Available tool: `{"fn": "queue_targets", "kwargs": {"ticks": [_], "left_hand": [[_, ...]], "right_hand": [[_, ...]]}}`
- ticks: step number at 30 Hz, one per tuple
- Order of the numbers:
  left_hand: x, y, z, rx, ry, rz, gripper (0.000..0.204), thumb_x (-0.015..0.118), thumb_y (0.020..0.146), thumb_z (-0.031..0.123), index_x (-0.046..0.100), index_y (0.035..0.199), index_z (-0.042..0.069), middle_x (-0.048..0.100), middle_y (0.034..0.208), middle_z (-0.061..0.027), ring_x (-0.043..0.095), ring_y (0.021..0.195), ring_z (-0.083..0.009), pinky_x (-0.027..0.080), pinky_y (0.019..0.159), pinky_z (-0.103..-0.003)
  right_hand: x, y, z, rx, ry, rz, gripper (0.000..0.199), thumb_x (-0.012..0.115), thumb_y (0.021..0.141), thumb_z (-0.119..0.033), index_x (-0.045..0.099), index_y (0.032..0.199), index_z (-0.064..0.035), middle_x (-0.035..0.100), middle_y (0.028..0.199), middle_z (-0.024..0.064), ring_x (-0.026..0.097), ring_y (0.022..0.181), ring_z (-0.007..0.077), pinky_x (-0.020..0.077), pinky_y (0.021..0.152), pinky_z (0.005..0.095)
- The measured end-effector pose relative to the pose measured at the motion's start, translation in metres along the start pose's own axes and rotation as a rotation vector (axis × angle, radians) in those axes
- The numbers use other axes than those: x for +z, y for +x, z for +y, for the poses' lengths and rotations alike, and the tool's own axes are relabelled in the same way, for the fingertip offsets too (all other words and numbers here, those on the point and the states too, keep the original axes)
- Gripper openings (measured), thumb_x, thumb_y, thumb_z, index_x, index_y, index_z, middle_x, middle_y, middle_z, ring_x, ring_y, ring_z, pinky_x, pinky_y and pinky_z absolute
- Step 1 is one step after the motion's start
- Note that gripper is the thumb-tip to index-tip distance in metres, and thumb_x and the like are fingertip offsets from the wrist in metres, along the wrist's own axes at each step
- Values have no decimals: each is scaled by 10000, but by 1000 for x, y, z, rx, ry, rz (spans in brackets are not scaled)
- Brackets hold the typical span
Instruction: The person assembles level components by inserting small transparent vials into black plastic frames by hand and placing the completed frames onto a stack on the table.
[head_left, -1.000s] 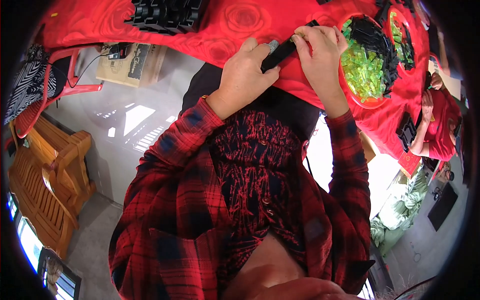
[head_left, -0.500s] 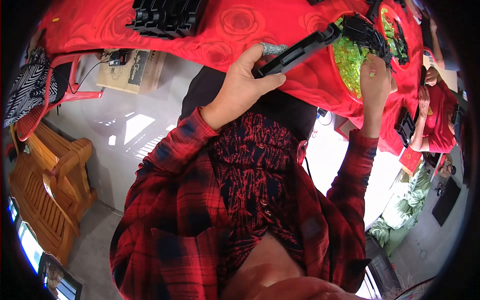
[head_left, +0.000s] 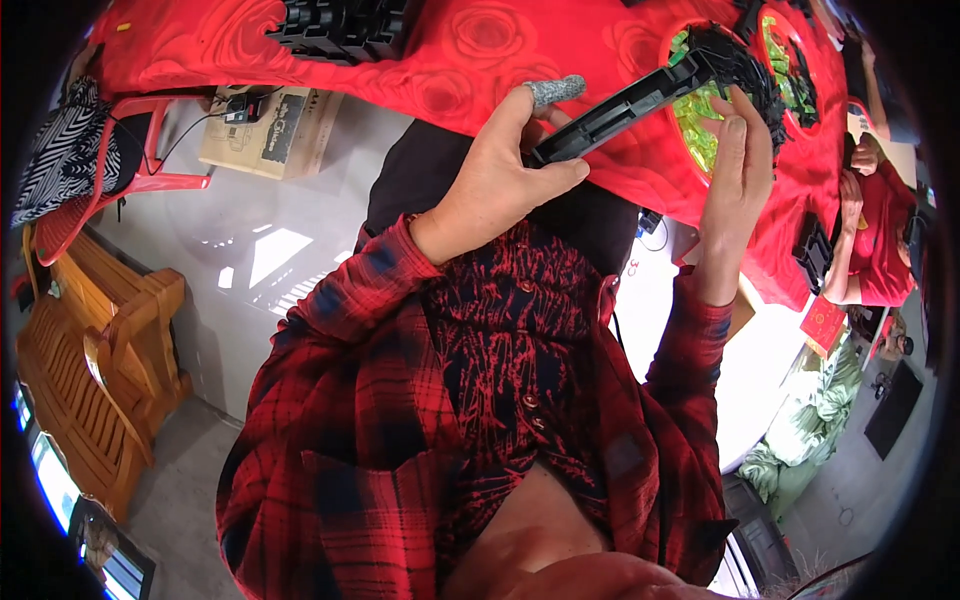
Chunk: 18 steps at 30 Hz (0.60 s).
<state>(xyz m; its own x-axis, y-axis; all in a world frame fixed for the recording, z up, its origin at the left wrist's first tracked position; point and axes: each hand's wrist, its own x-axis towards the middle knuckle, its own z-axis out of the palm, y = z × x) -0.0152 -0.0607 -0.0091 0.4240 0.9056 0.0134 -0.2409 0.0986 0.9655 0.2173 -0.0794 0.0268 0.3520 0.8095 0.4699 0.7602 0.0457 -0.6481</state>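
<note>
My left hand (head_left: 497, 185) is closed around the near end of a long, narrow black plastic housing (head_left: 625, 108), which slants up to the right. A grey knitted finger sleeve (head_left: 555, 91) covers its index finger. At the housing's far end is my right hand (head_left: 738, 180), its fingers bent together by that end; what they pinch, if anything, is hidden. Beneath them stands a red-rimmed basin holding yellow-green translucent plastic pieces (head_left: 697, 130) and a heap of thin black parts (head_left: 745, 70).
A second basin of green and black pieces (head_left: 790, 75) sits farther right on the red tablecloth (head_left: 480, 50). Stacked black housings (head_left: 345, 28) lie at the far left. A red chair (head_left: 150, 150), a cardboard box (head_left: 265, 135) and a wooden bench (head_left: 100, 350) stand left. Another person works at right.
My right hand has come up out of the green pieces to the housing's far end. The housing has shifted slightly right, with my left hand still gripping it.
</note>
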Motion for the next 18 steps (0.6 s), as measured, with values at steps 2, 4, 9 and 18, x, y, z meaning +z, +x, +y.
{"fn": "queue_targets", "kwargs": {"ticks": [2,4,9,18], "left_hand": [[0,-3,0,4,44,-15,615,739,801,33,493,1365,55,533,992,4,504,795,-46,441,708,-215],[-1,-6,3,-20,51,-55,612,735,813,20,487,1372,56,534,1049,7,524,887,-59,443,793,-232],[1,-12,5,-46,82,-91,578,725,832,3,497,1362,52,542,1117,10,542,978,-67,451,874,-245],[-5,-8,-1,-347,-430,-358,464,481,1035,378,527,1334,27,644,1103,-71,589,857,-99,474,736,-254]], "right_hand": [[1,-6,-29,268,493,-187,484,552,1013,-322,531,1312,58,638,1080,131,623,956,188,489,868,310],[7,-9,-37,261,552,-232,533,557,1015,-306,446,1371,75,620,1059,116,613,935,179,481,876,303],[23,-16,-40,276,466,-128,521,593,985,-174,404,1362,132,629,1027,103,598,928,135,454,879,268],[23,-18,-36,383,605,-42,503,621,944,-117,433,1332,143,606,1049,101,584,950,147,459,875,279]]}}
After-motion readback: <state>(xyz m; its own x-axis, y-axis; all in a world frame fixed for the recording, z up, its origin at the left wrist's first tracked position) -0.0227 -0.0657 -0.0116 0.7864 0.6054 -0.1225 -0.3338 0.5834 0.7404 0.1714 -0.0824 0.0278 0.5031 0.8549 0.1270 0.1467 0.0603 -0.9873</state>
